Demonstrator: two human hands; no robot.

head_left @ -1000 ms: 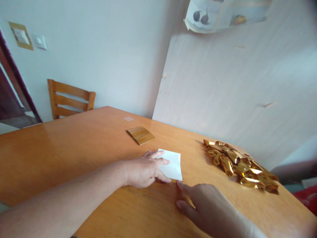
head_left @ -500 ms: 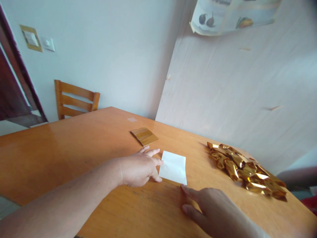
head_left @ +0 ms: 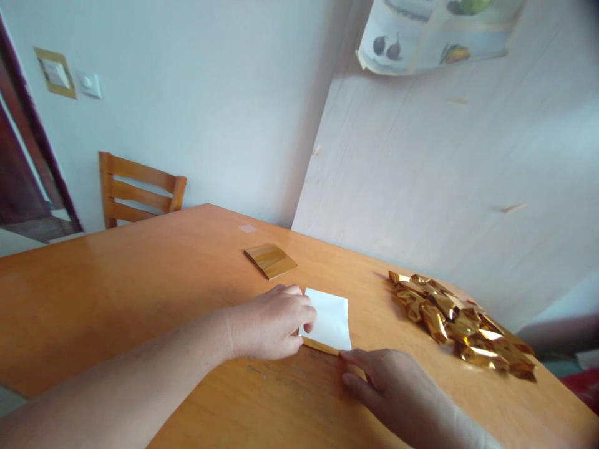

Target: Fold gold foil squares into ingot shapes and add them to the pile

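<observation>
Steadying the white sheet (head_left: pixel 330 315) inside the table's (head_left: pixel 140 268) far edge, I pinch its near-left corner with my left hand (head_left: pixel 276 319); my right hand (head_left: pixel 393 385), thumb loose, touches the near-right (probably against slipping).

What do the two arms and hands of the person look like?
Both are bare. The left hand and right hand have no glove, and no ring or watch is visible. No sleeve shows on the left forearm or the visible part of the right forearm.

No legible text, labels, brands, numbers or signs visible.
</observation>
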